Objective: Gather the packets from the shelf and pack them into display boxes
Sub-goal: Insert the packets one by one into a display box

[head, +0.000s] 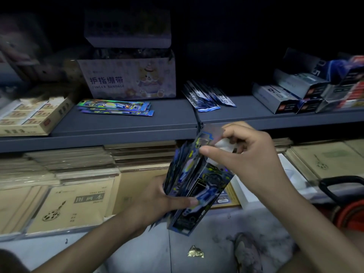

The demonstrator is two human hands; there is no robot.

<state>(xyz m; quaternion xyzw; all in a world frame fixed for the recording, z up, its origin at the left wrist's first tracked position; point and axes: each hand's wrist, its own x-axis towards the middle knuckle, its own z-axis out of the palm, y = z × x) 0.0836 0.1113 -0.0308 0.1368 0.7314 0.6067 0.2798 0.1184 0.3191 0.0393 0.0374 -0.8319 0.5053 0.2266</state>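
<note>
My left hand grips a dark blue holographic display box, held upright in front of the lower shelf with a bundle of shiny packets standing in it. My right hand pinches the tops of the packets at the box's upper flap. A small pile of holographic packets lies flat on the grey shelf. Further right on that shelf, a fan of dark blue packets leans back.
A "Finger Bandage" carton stands behind the flat packets. Beige boxes sit at the shelf's left, dark pen boxes at its right. Kraft sketchbooks fill the lower level. A gold scrap lies on the floor, an orange-black basket at right.
</note>
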